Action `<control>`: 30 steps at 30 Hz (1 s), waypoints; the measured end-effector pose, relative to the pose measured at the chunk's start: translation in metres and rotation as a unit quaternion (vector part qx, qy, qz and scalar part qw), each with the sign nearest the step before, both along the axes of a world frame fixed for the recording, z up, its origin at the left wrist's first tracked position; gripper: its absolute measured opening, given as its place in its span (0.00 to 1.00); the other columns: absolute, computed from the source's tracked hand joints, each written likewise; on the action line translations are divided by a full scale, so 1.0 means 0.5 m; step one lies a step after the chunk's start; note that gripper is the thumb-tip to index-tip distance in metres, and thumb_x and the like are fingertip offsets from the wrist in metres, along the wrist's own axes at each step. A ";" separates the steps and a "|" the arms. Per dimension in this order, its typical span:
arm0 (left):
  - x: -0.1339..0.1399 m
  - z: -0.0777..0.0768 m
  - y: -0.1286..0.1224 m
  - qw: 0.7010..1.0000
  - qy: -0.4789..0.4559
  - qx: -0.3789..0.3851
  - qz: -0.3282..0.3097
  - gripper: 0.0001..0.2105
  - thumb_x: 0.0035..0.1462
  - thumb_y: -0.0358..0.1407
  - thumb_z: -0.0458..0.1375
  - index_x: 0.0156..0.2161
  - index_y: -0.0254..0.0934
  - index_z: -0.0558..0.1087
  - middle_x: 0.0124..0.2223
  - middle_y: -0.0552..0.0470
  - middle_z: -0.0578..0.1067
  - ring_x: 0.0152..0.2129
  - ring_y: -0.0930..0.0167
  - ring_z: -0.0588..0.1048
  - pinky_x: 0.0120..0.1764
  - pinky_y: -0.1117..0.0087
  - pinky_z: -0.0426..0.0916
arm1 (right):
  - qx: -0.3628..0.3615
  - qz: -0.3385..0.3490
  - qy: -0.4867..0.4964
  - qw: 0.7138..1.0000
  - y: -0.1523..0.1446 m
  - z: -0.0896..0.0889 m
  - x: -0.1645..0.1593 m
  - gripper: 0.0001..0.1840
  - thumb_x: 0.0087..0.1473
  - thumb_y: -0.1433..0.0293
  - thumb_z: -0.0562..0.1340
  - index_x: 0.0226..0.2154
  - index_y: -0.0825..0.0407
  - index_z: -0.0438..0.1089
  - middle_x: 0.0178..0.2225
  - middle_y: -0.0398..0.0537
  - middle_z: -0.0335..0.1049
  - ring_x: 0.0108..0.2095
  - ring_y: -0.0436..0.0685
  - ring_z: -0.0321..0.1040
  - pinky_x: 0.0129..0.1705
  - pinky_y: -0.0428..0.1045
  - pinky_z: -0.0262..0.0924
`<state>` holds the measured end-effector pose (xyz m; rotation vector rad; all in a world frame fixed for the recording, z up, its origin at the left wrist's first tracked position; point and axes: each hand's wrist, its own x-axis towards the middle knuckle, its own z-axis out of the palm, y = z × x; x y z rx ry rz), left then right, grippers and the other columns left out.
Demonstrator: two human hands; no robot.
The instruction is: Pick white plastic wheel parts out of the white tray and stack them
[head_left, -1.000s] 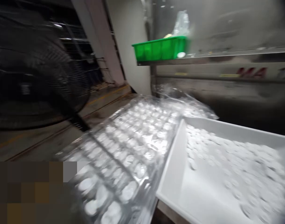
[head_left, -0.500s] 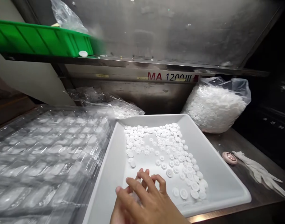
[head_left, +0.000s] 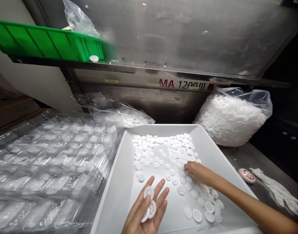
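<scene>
Palm up, my left hand (head_left: pixel 144 211) is over the near left part of a white tray (head_left: pixel 114 191). Three round white plastic discs (head_left: pixel 152 209) with ribbed, perforated faces lie in it, my thumb pressing on them and the other fingers spread. Farther in, my right hand (head_left: pixel 195 171) reaches across from the right with its fingers curled down among the loose white discs (head_left: pixel 163 146). Its fingertips are hidden, so I cannot tell whether they grip a disc. Loose discs lie thickest along the tray's back and right side.
Stacked clear plastic blister trays (head_left: pixel 48 162) with white contents stand left. Behind are a clear bag (head_left: pixel 124 113) and a full bag of white discs (head_left: pixel 233 117). A green bin (head_left: pixel 46 42) sits on the shelf above. A pink-white round object (head_left: pixel 247 175) and white glove (head_left: pixel 278 188) lie right.
My hands were together over the near part of the tray. The right has moved away to the discs farther right; the left has turned palm up, showing its discs. The view has shifted slightly.
</scene>
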<state>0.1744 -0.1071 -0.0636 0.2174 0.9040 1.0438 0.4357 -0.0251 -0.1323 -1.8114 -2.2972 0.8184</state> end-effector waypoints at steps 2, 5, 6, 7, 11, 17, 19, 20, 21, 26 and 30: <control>-0.003 -0.005 0.004 0.999 -0.030 -0.017 -0.002 0.22 0.54 0.25 0.56 0.55 0.35 0.62 0.53 0.43 0.72 0.49 0.61 0.70 0.54 0.59 0.64 | -0.018 -0.026 0.056 0.998 -0.009 0.027 -0.012 0.12 0.60 0.63 0.57 0.37 0.55 0.67 0.35 0.45 0.68 0.33 0.51 0.67 0.36 0.51 0.65; -0.003 0.002 0.013 0.998 -0.048 -0.045 0.004 0.20 0.58 0.27 0.52 0.56 0.30 0.59 0.50 0.42 0.74 0.48 0.61 0.71 0.59 0.54 0.55 | -0.041 -0.049 0.179 0.982 -0.040 0.094 -0.063 0.14 0.61 0.60 0.55 0.38 0.54 0.67 0.31 0.43 0.68 0.31 0.50 0.67 0.33 0.48 0.64; -0.002 0.006 0.016 0.998 -0.046 -0.049 0.005 0.20 0.59 0.27 0.52 0.56 0.29 0.59 0.49 0.41 0.75 0.48 0.61 0.72 0.60 0.53 0.54 | -0.045 -0.052 0.220 0.973 -0.053 0.115 -0.088 0.14 0.61 0.59 0.54 0.38 0.52 0.67 0.32 0.43 0.68 0.32 0.50 0.67 0.33 0.47 0.64; 0.000 0.010 0.018 0.998 -0.047 -0.051 0.007 0.20 0.59 0.27 0.51 0.56 0.29 0.58 0.49 0.41 0.75 0.48 0.61 0.72 0.60 0.52 0.54 | -0.046 -0.056 0.256 0.964 -0.066 0.132 -0.114 0.14 0.60 0.58 0.54 0.38 0.50 0.67 0.32 0.42 0.69 0.33 0.51 0.67 0.33 0.46 0.63; 0.004 0.016 0.020 0.996 -0.057 -0.061 0.026 0.22 0.57 0.23 0.51 0.57 0.28 0.56 0.47 0.39 0.76 0.47 0.62 0.72 0.59 0.54 0.56 | -0.020 -0.089 0.327 0.941 -0.107 0.147 -0.208 0.09 0.56 0.59 0.59 0.33 0.46 0.69 0.34 0.41 0.66 0.35 0.51 0.62 0.38 0.47 0.59; -0.002 0.008 0.020 0.989 -0.115 -0.075 0.053 0.19 0.60 0.27 0.47 0.57 0.29 0.57 0.47 0.41 0.77 0.47 0.63 0.72 0.59 0.57 0.56 | 0.021 -0.151 0.340 0.928 -0.129 0.096 -0.256 0.10 0.60 0.60 0.54 0.35 0.45 0.68 0.34 0.42 0.61 0.35 0.52 0.61 0.36 0.48 0.56; -0.001 0.008 0.021 0.989 -0.111 -0.078 0.053 0.20 0.60 0.27 0.47 0.57 0.29 0.57 0.47 0.41 0.77 0.47 0.64 0.72 0.59 0.59 0.57 | 0.031 -0.154 0.349 0.924 -0.137 0.085 -0.259 0.11 0.61 0.60 0.52 0.40 0.43 0.67 0.37 0.43 0.62 0.36 0.52 0.62 0.35 0.47 0.58; 0.000 0.009 0.021 0.990 -0.109 -0.078 0.050 0.20 0.60 0.27 0.48 0.57 0.29 0.57 0.47 0.41 0.77 0.47 0.64 0.73 0.58 0.59 0.58 | 0.037 -0.155 0.353 0.922 -0.141 0.082 -0.261 0.12 0.61 0.60 0.52 0.44 0.42 0.66 0.38 0.43 0.62 0.37 0.52 0.62 0.35 0.47 0.58; 0.001 0.010 0.021 0.990 -0.106 -0.076 0.048 0.20 0.59 0.27 0.48 0.57 0.28 0.56 0.47 0.41 0.77 0.46 0.64 0.73 0.58 0.60 0.59 | 0.043 -0.155 0.357 0.920 -0.146 0.080 -0.262 0.13 0.62 0.60 0.51 0.47 0.41 0.64 0.40 0.43 0.62 0.38 0.51 0.62 0.36 0.47 0.58; 0.001 0.009 0.019 0.992 -0.077 -0.083 0.062 0.21 0.58 0.25 0.49 0.58 0.29 0.56 0.48 0.40 0.76 0.47 0.64 0.73 0.58 0.59 0.59 | 0.066 -0.136 0.355 0.923 -0.169 0.084 -0.260 0.17 0.58 0.66 0.56 0.51 0.38 0.60 0.42 0.42 0.60 0.34 0.51 0.60 0.35 0.47 0.58; -0.006 0.012 0.018 0.989 -0.098 -0.097 0.053 0.20 0.59 0.27 0.49 0.57 0.29 0.57 0.49 0.40 0.75 0.47 0.64 0.73 0.57 0.60 0.59 | 0.073 -0.122 0.342 0.929 -0.172 0.079 -0.252 0.15 0.56 0.69 0.58 0.46 0.38 0.64 0.42 0.41 0.61 0.32 0.50 0.59 0.33 0.47 0.57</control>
